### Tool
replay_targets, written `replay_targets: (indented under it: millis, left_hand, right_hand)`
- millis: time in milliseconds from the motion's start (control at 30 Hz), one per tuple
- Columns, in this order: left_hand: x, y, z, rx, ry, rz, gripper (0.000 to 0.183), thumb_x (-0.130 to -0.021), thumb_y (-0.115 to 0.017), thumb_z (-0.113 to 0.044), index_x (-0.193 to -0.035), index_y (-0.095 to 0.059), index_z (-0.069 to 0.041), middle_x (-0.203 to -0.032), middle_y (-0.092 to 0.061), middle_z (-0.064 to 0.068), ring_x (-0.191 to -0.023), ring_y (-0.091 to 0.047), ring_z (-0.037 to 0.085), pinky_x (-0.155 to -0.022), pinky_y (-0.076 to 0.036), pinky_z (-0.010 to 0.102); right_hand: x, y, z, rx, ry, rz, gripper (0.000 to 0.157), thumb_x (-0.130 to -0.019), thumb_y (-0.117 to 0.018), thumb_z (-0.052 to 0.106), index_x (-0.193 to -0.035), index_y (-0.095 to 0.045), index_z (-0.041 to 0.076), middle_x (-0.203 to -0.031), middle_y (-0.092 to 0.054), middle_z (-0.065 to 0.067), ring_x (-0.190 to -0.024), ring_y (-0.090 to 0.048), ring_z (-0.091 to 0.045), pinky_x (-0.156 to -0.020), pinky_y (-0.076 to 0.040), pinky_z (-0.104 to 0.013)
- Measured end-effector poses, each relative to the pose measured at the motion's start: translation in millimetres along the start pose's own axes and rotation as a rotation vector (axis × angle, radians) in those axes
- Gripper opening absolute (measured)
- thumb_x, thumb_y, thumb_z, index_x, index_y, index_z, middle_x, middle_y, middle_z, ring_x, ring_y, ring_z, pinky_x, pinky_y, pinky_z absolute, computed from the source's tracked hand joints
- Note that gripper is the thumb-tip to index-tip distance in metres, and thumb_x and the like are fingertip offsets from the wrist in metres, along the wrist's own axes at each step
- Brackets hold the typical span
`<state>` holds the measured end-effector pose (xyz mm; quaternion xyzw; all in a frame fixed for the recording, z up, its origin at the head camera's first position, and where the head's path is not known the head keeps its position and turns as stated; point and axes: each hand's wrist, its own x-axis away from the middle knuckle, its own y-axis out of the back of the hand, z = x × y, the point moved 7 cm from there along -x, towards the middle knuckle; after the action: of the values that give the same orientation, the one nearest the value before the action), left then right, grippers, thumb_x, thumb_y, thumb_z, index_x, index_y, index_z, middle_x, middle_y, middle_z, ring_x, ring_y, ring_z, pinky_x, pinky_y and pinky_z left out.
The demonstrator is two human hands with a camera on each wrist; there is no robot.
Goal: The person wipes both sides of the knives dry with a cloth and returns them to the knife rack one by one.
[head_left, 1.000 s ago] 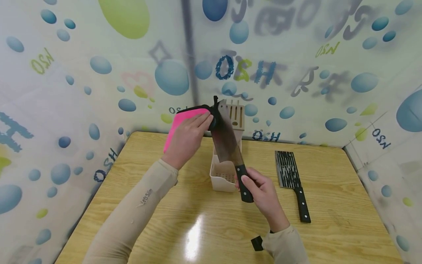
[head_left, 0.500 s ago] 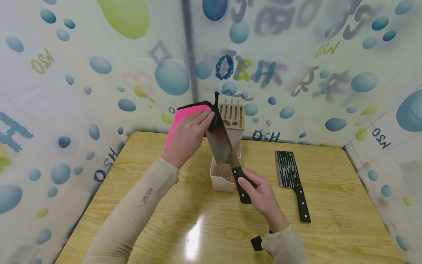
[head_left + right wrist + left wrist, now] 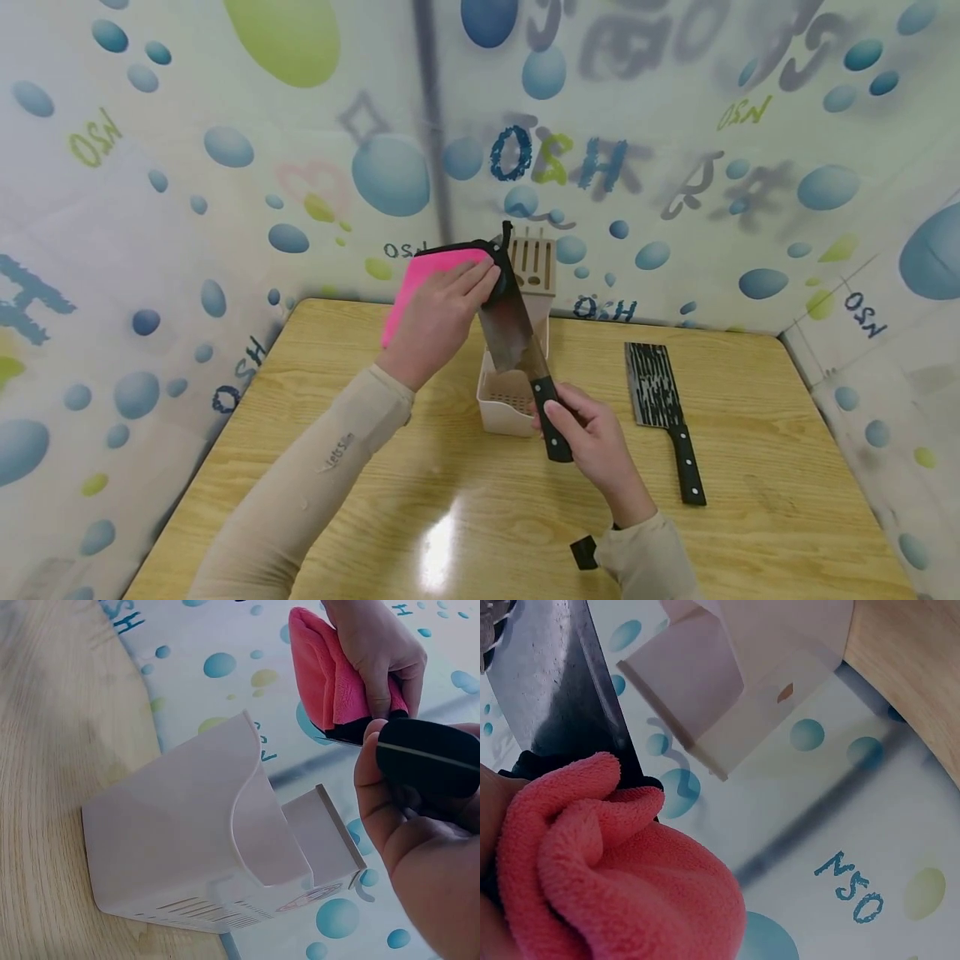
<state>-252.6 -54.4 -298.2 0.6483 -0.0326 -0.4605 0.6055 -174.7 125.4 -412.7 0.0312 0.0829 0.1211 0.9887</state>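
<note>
My right hand (image 3: 600, 446) grips the black riveted handle of a cleaver (image 3: 510, 333), whose broad steel blade slants up and left above a pale knife holder (image 3: 501, 418). Near the blade's far end, my left hand (image 3: 435, 321) pinches a pink cloth with black edging (image 3: 405, 287) over the blade; its fingers lie on the cloth's black part. In the left wrist view the folded fluffy cloth (image 3: 652, 892) bunches against the blade (image 3: 562, 682). From the right wrist, the handle's butt end (image 3: 427, 757) shows in the curled fingers, with the left thumb and fingers on the cloth beyond.
A second cleaver (image 3: 654, 387), its blade patterned black and silver, lies on the wooden table (image 3: 360, 517) to the right. The holder has a slotted top (image 3: 534, 262) at its back and an open front bin. Printed wall sheeting (image 3: 645, 217) closes in behind the table.
My left hand and the cloth rose slightly along the blade, then came down and right. The cleaver tilted a little as they moved; my right hand kept its grip. The second cleaver stayed put.
</note>
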Motion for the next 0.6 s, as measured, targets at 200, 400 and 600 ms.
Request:
replay_targets:
  millis: [200, 400, 600]
  left_hand:
    - [2.1, -4.2, -13.6, -0.01, -0.041, -0.004, 0.045, -0.098, -0.061, 0.006, -0.142, -0.062, -0.002, -0.145, -0.062, 0.012, -0.133, -0.06, 0.028, -0.112, -0.05, 0.041]
    - [3.8, -5.6, -25.3, -0.027, -0.071, 0.002, 0.046, -0.097, -0.064, 0.006, -0.142, -0.061, -0.002, -0.145, -0.062, 0.012, -0.134, -0.059, 0.027, -0.112, -0.049, 0.039]
    - [4.8, -7.1, -34.4, -0.027, -0.097, 0.003, 0.048, -0.095, -0.065, 0.006, -0.143, -0.061, -0.003, -0.145, -0.062, 0.012, -0.134, -0.059, 0.027, -0.111, -0.051, 0.038]
  right_hand:
    - [1, 3.0, -3, 0.002, -0.038, -0.017, 0.032, -0.109, -0.053, 0.017, -0.132, -0.064, -0.002, -0.109, -0.066, -0.017, -0.09, -0.066, -0.025, -0.083, -0.062, -0.031]
    - [-1, 5.0, -3, -0.012, -0.02, -0.013, 0.03, -0.11, -0.052, 0.018, -0.13, -0.065, -0.001, -0.109, -0.064, -0.026, -0.09, -0.066, -0.026, -0.082, -0.062, -0.031]
    - [-3, 6.9, 1, 0.006, 0.021, -0.028, 0.029, -0.11, -0.052, 0.017, -0.126, -0.067, -0.001, -0.104, -0.065, -0.028, -0.088, -0.067, -0.031, -0.079, -0.062, -0.032]
